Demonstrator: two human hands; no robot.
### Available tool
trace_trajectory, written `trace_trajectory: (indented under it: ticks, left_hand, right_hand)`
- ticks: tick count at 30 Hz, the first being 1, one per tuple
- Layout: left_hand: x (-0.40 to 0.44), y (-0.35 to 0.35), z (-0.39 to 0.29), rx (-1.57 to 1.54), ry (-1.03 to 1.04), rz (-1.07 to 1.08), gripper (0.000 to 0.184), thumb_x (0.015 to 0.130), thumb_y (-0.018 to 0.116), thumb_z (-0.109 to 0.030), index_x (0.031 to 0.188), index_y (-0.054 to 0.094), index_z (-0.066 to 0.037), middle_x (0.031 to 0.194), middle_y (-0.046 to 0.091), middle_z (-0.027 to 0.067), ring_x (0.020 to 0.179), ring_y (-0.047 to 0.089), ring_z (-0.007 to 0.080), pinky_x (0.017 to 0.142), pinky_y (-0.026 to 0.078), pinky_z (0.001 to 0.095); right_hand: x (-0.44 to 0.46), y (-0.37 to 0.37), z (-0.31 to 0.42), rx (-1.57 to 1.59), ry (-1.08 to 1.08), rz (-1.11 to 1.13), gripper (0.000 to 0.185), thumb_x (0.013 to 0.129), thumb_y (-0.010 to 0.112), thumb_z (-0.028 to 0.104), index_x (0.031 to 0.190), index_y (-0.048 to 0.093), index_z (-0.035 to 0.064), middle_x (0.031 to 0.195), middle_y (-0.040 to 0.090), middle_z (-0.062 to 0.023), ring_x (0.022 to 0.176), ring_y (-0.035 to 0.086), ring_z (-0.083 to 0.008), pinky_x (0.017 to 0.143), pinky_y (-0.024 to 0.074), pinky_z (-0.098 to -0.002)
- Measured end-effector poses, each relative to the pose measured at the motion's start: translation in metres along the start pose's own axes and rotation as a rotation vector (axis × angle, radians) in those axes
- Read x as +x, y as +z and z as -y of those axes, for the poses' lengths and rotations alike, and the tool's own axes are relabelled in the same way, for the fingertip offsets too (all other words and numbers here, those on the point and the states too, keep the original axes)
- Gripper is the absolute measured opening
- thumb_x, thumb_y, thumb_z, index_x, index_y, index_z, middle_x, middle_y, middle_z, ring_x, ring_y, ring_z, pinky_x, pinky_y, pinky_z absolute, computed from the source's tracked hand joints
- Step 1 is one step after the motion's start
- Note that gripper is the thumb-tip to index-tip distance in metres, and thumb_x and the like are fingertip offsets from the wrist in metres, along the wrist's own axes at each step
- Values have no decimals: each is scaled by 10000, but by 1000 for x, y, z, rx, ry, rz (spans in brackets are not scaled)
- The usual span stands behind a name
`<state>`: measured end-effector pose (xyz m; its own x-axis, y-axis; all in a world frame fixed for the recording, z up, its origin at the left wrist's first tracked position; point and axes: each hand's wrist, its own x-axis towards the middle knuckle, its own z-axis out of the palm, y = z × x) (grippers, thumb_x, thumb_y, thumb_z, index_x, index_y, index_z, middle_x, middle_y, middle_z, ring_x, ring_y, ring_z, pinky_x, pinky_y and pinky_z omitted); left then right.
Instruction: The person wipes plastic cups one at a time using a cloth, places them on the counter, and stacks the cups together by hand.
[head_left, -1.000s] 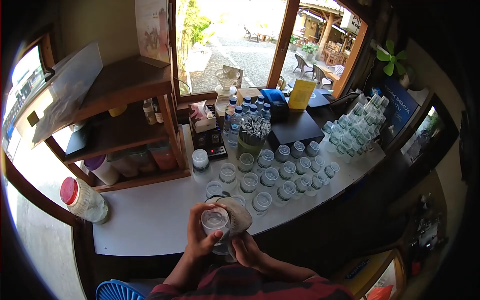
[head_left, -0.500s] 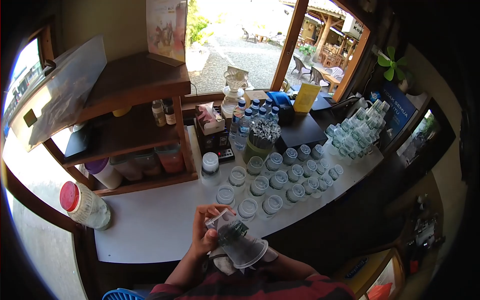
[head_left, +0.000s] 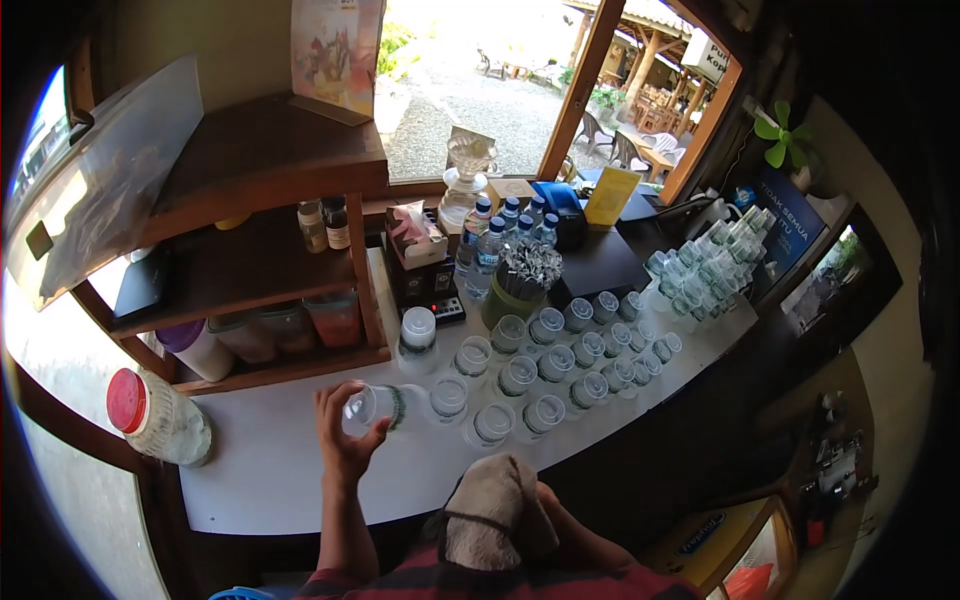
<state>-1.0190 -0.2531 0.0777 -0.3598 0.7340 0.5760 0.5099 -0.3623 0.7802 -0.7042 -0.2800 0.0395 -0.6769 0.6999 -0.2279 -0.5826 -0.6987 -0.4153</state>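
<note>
Blue sign (head_left: 791, 214): "TIDAK SEMUA"

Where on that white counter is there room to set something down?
There's bare white counter between the red-lidded jar and the left hand, and a smaller patch between that wrist and the cloth. It's crowded farther right: rows of upturned cups, then a heap of cups.
</note>
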Motion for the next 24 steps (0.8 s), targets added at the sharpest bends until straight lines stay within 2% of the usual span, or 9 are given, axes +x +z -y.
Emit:
trace_trajectory:
  ticks: [1,2,5,6,10,12,16,19,24]
  left_hand:
    - [6,-13,-5,290,60,73,581,715,849,-308,1172,579,-70,1137,586,116,1063,541,315,960,432,411]
    - [8,-18,-6,329,-11,94,543,669,838,-211,1144,603,-94,1140,588,122,1091,510,357,975,424,446]
    - [2,-22,18,398,-37,193,536,686,835,-162,1165,603,-90,1169,593,122,1119,506,345,983,422,448]
    - [0,-19,18,388,-62,206,544,686,830,-95,1179,601,-85,1215,593,127,1146,505,354,993,425,466]
    - [-10,-4,41,339,-156,251,550,709,836,-99,1201,587,-88,1311,553,141,1256,453,381,1039,412,487]
    - [-9,1,34,432,-134,225,546,722,829,-116,1208,582,-85,1314,541,158,1242,468,380,1047,409,483]
    - [8,14,14,486,-11,126,537,763,804,-163,1233,560,-78,1355,490,184,1247,467,382,1058,402,475]
    - [30,33,16,273,55,230,505,798,769,-210,1227,553,-55,1383,471,191,1295,431,376,1081,375,474]
    - [62,74,33,568,143,376,790,805,779,-242,1453,370,-51,1339,504,225,1259,471,416,1052,398,457]
  right_hand:
    - [-1,3,8,16,-41,36,586,983,549,425,1408,451,33,1321,581,-148,1185,595,-287,1012,489,-447]
    - [-2,6,15,29,-82,77,591,984,540,435,1411,449,36,1325,580,-152,1189,593,-295,1016,487,-458]
    - [-3,0,33,-1,-175,108,606,989,513,464,1420,443,43,1337,575,-164,1202,587,-321,1028,479,-490]
    - [-4,-6,37,-75,-208,18,606,984,499,491,1408,468,60,1335,581,-159,1204,585,-324,1026,474,-505]
    - [-7,14,44,-50,-230,-43,591,997,486,478,1414,450,60,1319,586,-156,1180,599,-315,1005,492,-487]
    - [-8,35,47,-15,-247,-33,556,1023,483,416,1411,423,23,1296,588,-166,1161,613,-305,993,507,-472]
    - [-12,42,53,-75,-348,-41,567,1024,467,433,1410,423,20,1304,582,-169,1167,609,-308,987,507,-474]
    - [-16,51,59,-77,-412,-18,574,1024,459,443,1410,423,19,1307,579,-172,1172,605,-316,993,501,-481]
    - [-32,52,60,-88,-441,-8,570,1026,449,443,1403,434,15,1302,584,-174,1176,602,-321,1003,492,-484]
